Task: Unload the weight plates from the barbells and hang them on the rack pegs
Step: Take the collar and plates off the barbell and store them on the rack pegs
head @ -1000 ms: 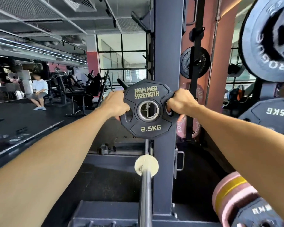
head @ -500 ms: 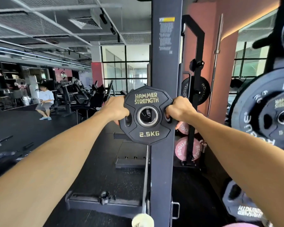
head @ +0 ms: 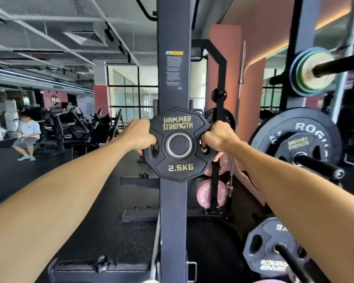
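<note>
Both hands, left (head: 140, 136) and right (head: 219, 137), gripping one 2.5KG plate (head: 179, 144), perhaps against upright (head: 173, 78)

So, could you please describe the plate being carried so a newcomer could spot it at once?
Find the dark rack upright at centre frame. In front of it, the left hand and right hand hold a small black plate. Unlike the round Rogue plates nearby, it is angular-edged and reads HAMMER STRENGTH, 2.5KG.

Small moulded rubber weight plate (head: 179, 144): black, gold lettering, silver ring.
Tall steel rack upright (head: 173, 78): dark grey.
Round bumper plate (head: 205, 194): pink, white lettering.
Blurred plates (head: 307, 73): seemingly blue and green.
</note>
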{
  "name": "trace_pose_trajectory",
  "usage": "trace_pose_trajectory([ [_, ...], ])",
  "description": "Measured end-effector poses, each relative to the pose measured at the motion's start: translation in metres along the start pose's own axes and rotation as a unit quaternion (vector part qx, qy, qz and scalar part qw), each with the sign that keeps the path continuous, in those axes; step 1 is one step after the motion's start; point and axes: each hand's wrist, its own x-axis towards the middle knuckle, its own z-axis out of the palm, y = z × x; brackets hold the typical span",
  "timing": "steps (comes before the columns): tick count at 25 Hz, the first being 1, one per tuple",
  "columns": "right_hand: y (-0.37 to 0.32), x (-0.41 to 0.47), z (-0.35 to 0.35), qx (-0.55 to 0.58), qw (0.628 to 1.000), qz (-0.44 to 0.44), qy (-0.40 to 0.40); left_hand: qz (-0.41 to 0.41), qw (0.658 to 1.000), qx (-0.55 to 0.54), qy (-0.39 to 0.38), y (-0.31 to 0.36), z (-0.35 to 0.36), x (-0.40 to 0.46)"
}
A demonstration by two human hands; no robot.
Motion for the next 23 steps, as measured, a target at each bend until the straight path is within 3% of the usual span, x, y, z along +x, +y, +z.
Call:
trace_pose_trajectory([
  [12,0.229,0.014,-0.171,-0.017,0.999,0.007,-0.031,-0.018,0.995,-0.096,-0.022,0.235,0.169,0.019],
  [18,0.344,0.013,-0.256,-0.018,0.998,0.046,-0.037,-0.007,0.996,-0.083,-0.044,0.356,0.246,0.029],
  [23,0.409,0.015,-0.288,-0.026,0.997,0.065,-0.038,0.002,0.997,-0.054,-0.062,0.405,0.3,0.038],
])
